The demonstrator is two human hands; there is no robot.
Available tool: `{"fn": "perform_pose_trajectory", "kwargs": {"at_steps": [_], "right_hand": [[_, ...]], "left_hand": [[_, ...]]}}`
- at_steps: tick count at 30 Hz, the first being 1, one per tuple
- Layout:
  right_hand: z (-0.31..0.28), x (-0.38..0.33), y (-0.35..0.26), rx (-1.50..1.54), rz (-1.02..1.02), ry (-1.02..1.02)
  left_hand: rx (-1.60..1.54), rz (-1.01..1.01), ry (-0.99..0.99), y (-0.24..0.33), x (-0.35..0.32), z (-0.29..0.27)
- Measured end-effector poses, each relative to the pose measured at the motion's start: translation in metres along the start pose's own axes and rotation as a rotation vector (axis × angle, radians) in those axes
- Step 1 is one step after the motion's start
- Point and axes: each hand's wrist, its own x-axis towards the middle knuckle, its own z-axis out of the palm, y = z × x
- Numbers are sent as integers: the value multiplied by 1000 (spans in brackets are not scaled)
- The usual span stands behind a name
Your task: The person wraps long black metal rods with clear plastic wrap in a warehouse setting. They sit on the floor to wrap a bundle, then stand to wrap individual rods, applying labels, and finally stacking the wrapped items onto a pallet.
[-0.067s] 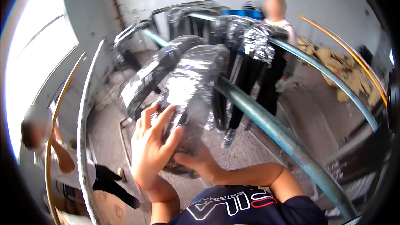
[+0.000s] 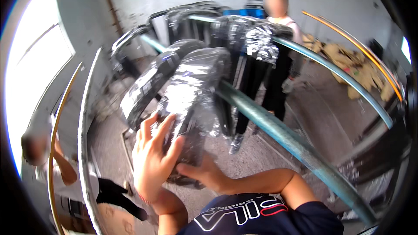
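Observation:
A long dark part wrapped in shiny clear plastic [image 2: 189,76] hangs over a blue-green pipe [image 2: 278,126], its lower end towards me. My left hand [image 2: 152,156] lies on the near lower end of the wrapping, fingers spread. Lower down on its right side is my right hand [image 2: 207,174], thumb stretched across the front; its other fingers are partly hidden behind the part, and it seems to grip it. Just left hangs a second wrapped dark curved part [image 2: 150,80], touched by neither hand.
More wrapped dark parts [image 2: 261,41] hang further along the rail. One person [image 2: 283,69] stands behind it at right, another [image 2: 69,169] at lower left. Orange [image 2: 357,41] and whitish [image 2: 82,148] pipes curve at both sides. Tan material [image 2: 344,63] is heaped at far right.
My view has turned slightly right, so the surroundings sit a little further left. Both hands keep their places on the wrapped part.

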Motion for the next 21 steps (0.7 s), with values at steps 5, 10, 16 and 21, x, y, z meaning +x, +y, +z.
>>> {"fn": "perform_pose_trajectory", "kwargs": {"at_steps": [5, 10, 16, 21], "right_hand": [[0, 1, 12, 37, -38, -16], [1, -2, 11, 21, -58, 9], [-5, 1, 11, 65, 83, -3], [6, -1, 9, 74, -24, 32]], "left_hand": [[37, -17, -52, 4, 1, -4], [30, -11, -46, 8, 2, -6], [21, -14, -27, 0, 7, 1], [6, 69, 17, -6, 1, -4]]}}
